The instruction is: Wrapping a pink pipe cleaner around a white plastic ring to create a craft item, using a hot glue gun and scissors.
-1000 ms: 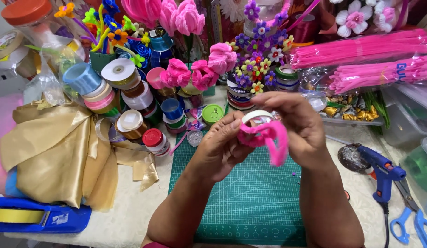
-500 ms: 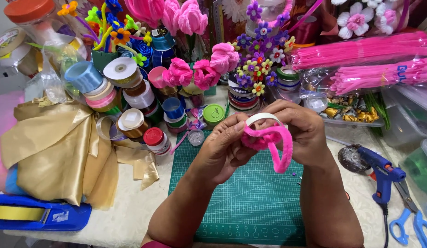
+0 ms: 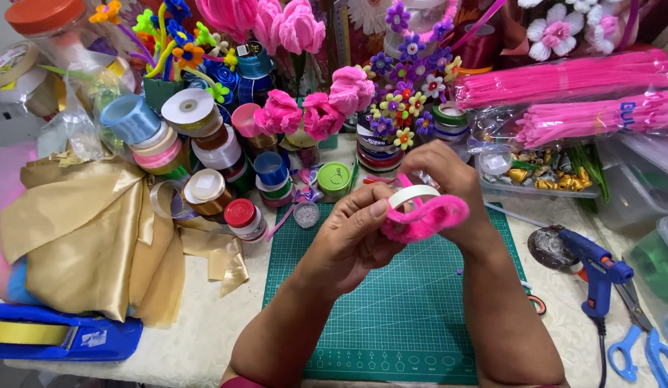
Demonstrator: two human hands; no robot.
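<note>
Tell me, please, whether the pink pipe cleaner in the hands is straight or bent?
Bent: the pink pipe cleaner curves in a loop beside the white ring, pinched between the left hand and right hand.

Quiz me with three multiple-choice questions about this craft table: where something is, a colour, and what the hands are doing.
1. Where is the glue gun?
A. right of the green mat
B. on the gold cloth
C. inside a jar

2. What colour is the fuzzy wire in the hands?
A. blue
B. pink
C. yellow

3. How is that wire?
A. lying on the mat
B. bagged
C. held by both hands around a white ring

A: it lies off the mat's right edge.
B: bright pink.
C: left hand and right hand grip it.
</note>
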